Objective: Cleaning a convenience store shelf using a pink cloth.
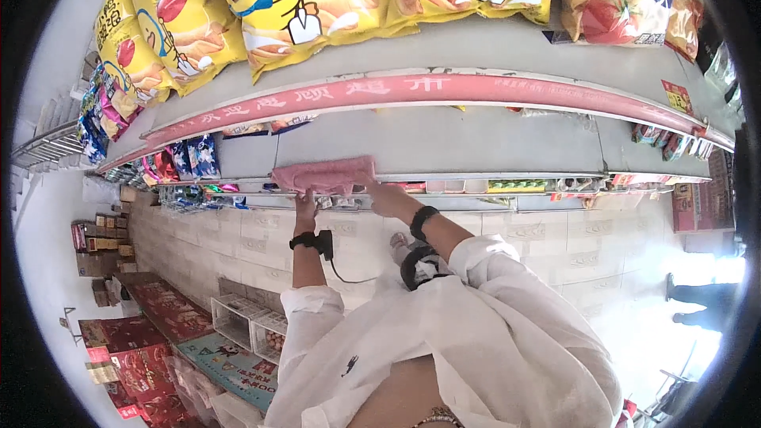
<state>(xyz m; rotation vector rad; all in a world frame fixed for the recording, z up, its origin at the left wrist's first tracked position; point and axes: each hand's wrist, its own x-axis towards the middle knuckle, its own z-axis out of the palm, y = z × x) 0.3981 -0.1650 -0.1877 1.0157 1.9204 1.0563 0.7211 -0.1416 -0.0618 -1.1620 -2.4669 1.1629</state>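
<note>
A folded pink cloth point(324, 175) lies at the front edge of a grey metal shelf point(440, 142), partly over its lip. My left hand point(305, 209) is at the cloth's near left edge, its fingers partly hidden beneath the fabric. My right hand point(387, 198) grips the cloth's right end, with the fingertips partly hidden. Both wrists wear black bands. Above, yellow snack bags point(315, 6) stand on the upper shelf behind a pink label strip point(357, 93) that bears writing.
Lower shelves hold small packets point(517, 185). Blue snack bags point(203, 156) stand to the left, a chip bag with a tomato picture point(615, 6) at upper right. Red cartons point(142, 371) and white plastic crates point(235, 318) sit behind at lower left. Another person's legs point(704, 297) show at far right.
</note>
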